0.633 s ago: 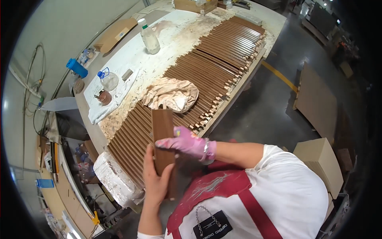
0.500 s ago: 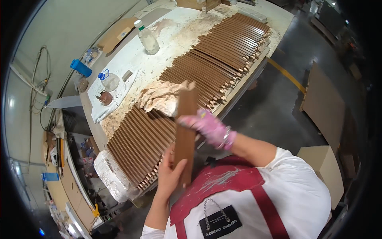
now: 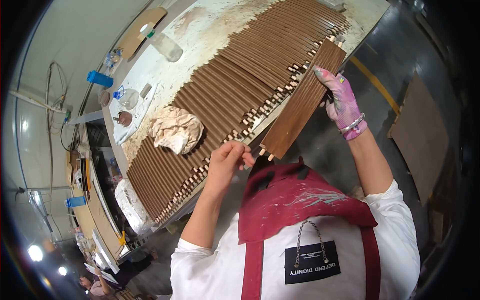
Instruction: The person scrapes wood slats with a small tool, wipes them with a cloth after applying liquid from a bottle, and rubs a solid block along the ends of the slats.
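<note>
Both hands lift a brown slat (image 3: 303, 100) off the bench (image 3: 210, 30), gloved right hand (image 3: 341, 100) gripping its top, bare left hand (image 3: 227, 160) pinching the dowelled bottom, which likely wants inspecting next.

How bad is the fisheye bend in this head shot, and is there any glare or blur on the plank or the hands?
Head view: strong fisheye, the table edge curves and the corners go black. Glare only from small lamps at lower left. The brown plank, the gloved right hand and the bare left hand are sharp, evenly lit, with no hard shadows.
</note>
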Available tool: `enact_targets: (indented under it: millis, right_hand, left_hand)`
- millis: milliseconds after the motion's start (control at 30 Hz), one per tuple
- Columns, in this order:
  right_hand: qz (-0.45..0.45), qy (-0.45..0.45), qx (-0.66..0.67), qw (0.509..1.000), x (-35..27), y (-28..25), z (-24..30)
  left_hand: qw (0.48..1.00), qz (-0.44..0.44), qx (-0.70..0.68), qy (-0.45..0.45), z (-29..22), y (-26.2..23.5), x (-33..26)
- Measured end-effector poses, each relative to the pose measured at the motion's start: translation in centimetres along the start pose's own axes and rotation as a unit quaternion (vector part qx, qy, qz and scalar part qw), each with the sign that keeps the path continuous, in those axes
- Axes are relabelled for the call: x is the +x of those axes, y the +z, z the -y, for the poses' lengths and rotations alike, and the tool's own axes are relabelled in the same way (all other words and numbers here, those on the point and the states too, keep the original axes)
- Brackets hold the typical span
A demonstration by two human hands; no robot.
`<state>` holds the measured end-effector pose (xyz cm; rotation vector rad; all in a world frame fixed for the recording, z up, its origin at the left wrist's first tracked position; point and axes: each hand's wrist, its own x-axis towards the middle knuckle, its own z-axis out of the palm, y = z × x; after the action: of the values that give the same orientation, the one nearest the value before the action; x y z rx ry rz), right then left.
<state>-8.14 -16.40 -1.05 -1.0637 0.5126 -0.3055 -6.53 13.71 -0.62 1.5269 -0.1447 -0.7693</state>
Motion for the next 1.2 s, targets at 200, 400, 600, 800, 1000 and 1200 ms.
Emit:
enact_targets:
  millis: [200, 400, 600, 800, 1000, 1200]
  right_hand:
    - [-0.015, -0.002, -0.013, 1.000, 3.3, -0.9, 0.8]
    - [-0.028, -0.028, 0.006, 0.999, 8.3, 0.1, 1.2]
    - [0.015, 0.036, 0.030, 0.999, 13.5, 2.7, 1.5]
    - [0.157, 0.082, -0.022, 0.984, 18.5, 5.2, 1.1]
    - [0.421, 0.167, -0.255, 0.854, 19.6, 10.5, 3.5]
    - [0.609, -0.341, -0.399, 0.595, 26.8, 11.4, -0.2]
  left_hand:
    - [0.998, 0.047, -0.004, 0.045, 0.4, 1.6, 5.3]
    - [0.999, 0.028, 0.000, 0.035, -2.0, 1.2, 9.2]
    - [0.994, -0.038, 0.092, 0.032, -3.9, 0.4, 11.2]
    - [0.979, -0.175, 0.070, 0.077, -5.0, 0.9, 12.9]
    - [0.970, -0.242, -0.004, 0.009, -4.7, 6.4, 12.6]
    - [0.862, -0.482, -0.146, 0.056, -4.4, 6.4, 9.7]
